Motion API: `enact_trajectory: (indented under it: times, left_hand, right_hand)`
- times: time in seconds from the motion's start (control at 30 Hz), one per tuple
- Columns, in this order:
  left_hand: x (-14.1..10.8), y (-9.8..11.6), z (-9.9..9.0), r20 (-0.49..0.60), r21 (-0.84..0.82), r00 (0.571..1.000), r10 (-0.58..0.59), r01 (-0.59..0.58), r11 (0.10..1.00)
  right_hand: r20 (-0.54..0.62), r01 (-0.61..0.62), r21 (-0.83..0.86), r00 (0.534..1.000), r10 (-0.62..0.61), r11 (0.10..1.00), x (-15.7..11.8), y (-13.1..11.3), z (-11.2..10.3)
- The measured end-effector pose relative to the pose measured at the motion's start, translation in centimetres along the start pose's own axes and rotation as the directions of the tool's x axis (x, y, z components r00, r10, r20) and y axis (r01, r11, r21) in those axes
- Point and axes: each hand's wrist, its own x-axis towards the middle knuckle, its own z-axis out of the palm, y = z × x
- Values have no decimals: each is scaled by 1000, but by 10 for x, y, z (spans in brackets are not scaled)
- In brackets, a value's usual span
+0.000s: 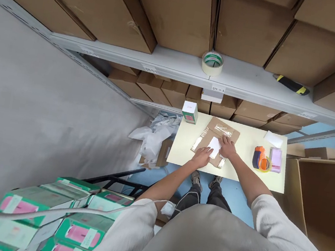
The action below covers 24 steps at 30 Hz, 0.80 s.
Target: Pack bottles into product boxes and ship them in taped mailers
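Smooth cream tabletop [247,141]; left hand [202,156] on white paper [214,143], right hand [227,148] on taped cardboard [213,126]; grips unclear.

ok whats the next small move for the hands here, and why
I'd probably press the white paper slip flat with the right hand's fingers while the left hand steadies it: the slip lies on the brown cardboard, with both hands already at its edges.
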Motion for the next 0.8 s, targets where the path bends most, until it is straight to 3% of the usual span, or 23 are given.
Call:
enact_trajectory:
  times: [0.37,0.6,0.8]
  left_hand:
    - [25,3,-9,39,27,999,-33,32,999]
    - [38,2,-11,41,52,996,-80,78,996]
    - [50,1,-20,70,53,993,-99,95,994]
  right_hand:
    - [-89,-289,124,949,301,949,-18,-27,9]
    - [1,-447,159,891,453,880,-15,-34,-4]
    - [120,-458,223,889,442,861,-14,-23,-18]
